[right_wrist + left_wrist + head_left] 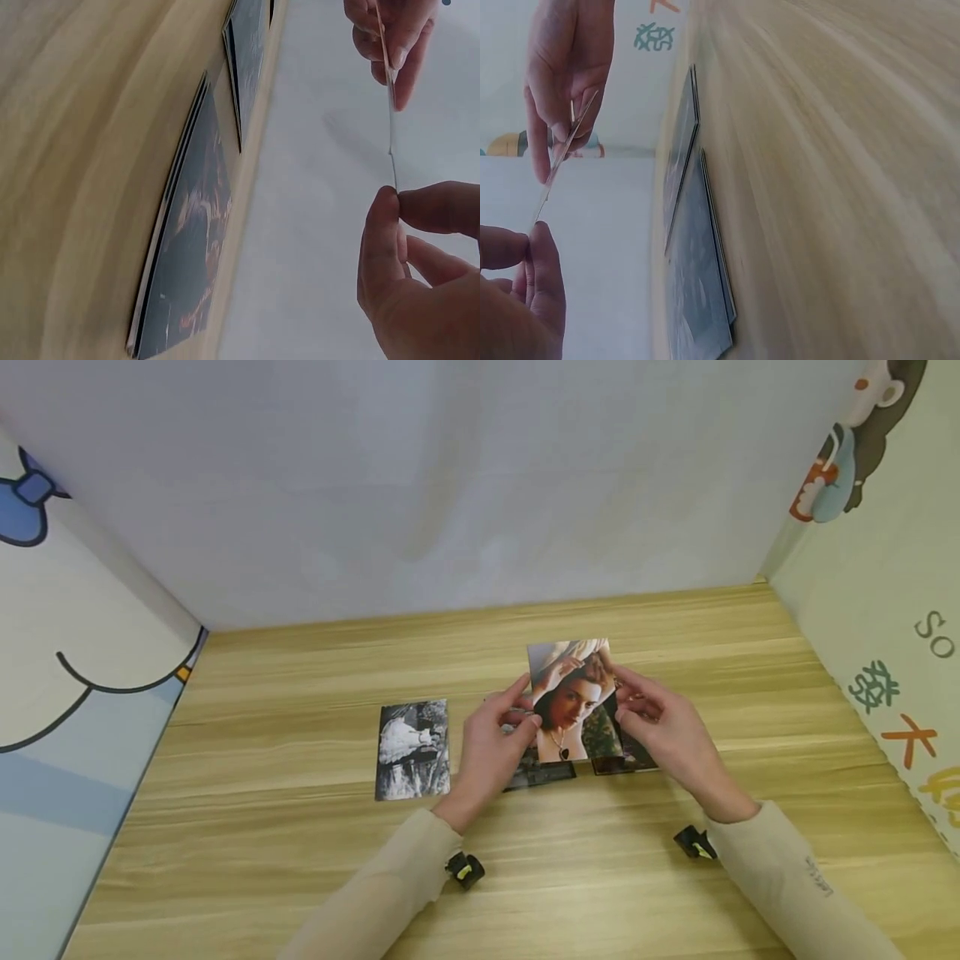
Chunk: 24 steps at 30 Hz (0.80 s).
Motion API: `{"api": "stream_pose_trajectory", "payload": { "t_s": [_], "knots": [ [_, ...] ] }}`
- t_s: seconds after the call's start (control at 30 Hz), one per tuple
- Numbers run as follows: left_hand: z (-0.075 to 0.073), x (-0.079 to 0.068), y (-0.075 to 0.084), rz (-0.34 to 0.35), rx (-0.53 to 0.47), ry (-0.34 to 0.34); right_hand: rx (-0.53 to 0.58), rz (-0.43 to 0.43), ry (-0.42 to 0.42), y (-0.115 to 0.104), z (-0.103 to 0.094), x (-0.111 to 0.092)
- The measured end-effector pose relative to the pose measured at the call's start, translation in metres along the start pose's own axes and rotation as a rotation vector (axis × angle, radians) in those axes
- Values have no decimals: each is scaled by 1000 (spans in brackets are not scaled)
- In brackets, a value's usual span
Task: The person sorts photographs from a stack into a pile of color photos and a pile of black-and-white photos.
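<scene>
A color photo card (573,710) showing a person with a dark pendant is held up above the table, its face toward the head camera. My left hand (491,739) pinches its left edge between thumb and fingers. The opposite edge is pinched by my right hand (671,735). Both wrist views show the card edge-on and thin; whether it is a single card I cannot tell. Below it, partly covered, lie a grey stack of photo cards (247,60) and a darker stack (191,247), side by side.
On the wood-grain table (285,860), a black-and-white photo card (412,750) lies left of my left hand. A pale wall (375,510) rises behind the table. Patterned panels stand at the left and right. Small black devices (465,870) sit at both sleeves.
</scene>
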State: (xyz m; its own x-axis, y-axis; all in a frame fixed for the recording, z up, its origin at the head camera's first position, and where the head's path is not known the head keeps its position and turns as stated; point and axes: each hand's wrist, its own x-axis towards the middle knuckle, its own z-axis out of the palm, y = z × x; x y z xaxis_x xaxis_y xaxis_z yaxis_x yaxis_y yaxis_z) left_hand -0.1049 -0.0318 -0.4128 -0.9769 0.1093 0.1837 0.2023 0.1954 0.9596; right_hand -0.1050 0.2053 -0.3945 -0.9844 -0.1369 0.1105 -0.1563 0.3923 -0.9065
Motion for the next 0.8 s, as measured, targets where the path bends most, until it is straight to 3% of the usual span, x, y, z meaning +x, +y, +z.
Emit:
{"api": "stream_pose_trajectory", "payload": {
  "t_s": [0.2,0.53,0.8],
  "knots": [
    [8,4,3,22,42,-8,14,9,3,-2,-10,-2],
    [22,9,8,55,33,-17,-18,-13,29,2,-24,-5],
    [38,11,12,21,38,-39,-65,-10,40,8,-37,-9]
  ]
}}
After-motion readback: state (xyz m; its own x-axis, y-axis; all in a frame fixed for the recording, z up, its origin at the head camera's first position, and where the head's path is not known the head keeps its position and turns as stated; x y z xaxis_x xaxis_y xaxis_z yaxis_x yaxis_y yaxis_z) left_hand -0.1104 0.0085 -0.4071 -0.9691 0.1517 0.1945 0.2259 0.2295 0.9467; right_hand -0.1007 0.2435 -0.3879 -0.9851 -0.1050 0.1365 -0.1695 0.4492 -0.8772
